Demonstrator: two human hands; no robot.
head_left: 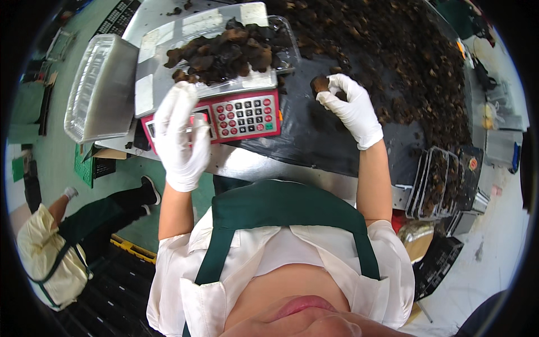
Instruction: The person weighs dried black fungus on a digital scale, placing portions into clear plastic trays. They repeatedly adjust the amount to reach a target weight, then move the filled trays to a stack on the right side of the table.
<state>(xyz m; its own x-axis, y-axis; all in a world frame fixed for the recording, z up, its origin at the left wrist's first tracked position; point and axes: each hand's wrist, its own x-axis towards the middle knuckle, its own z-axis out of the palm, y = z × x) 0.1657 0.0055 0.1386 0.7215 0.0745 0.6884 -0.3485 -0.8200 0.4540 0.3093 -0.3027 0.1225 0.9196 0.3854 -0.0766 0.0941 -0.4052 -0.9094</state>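
Head view. My left hand (181,137), in a white glove, rests over the front of the red weighing scale (247,115), covering the display end beside the grey keypad. Its fingers point toward the pan and lie loosely together; I cannot tell whether anything is pinched beneath them.

My right hand (349,106), also in a white glove, is raised over the black sheet (314,140) to the right of the scale. Its thumb and fingertips are pressed together on one dark dried mushroom piece (321,84), which shows just above the fingers.

On the scale pan sits a clear plastic tray (168,36) loaded with a heap of dark dried mushrooms (230,50); a few pieces lie at the tray's near edge, just beyond my left fingertips. A large loose pile of the same mushrooms (393,50) covers the sheet beyond and right of my right hand.

Left of the scale stands a stack of empty clear trays (98,87). At the table's right end, filled trays (441,182) stand on edge in a row.

Lower left, another person (62,247) in a pale top and green apron is on the floor, well apart from my hands.
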